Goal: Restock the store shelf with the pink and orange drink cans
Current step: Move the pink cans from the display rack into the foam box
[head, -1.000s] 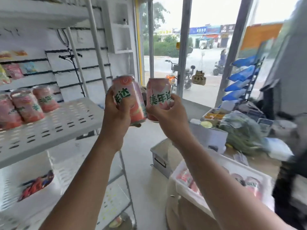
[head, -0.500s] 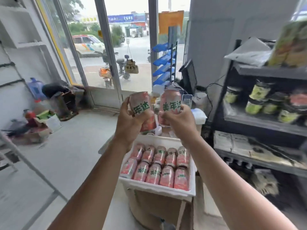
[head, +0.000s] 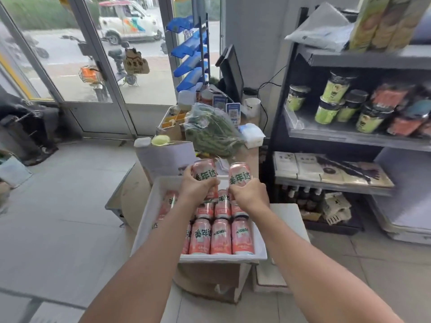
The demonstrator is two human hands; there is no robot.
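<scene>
My left hand (head: 198,190) grips a pink and orange drink can (head: 204,170) with green lettering, held upright. Beside it, my right hand (head: 249,194) grips a second can of the same kind (head: 240,174), also upright. Both cans hang close together just above the far end of a white tray (head: 149,206). Several more pink cans (head: 220,236) stand in rows in that tray, some hidden behind my hands and left forearm. The white store shelf is out of view.
The tray rests on a cardboard box (head: 210,285) on the tiled floor. A black rack (head: 349,136) with green cups stands at the right. Behind the tray is a counter with a bag of greens (head: 210,131) and a monitor (head: 231,71). Glass doors (head: 93,66) are at far left.
The view has swung right, from the white shelf to the tray of cans. Both hands, each still holding its can, have come down to just above the tray.
</scene>
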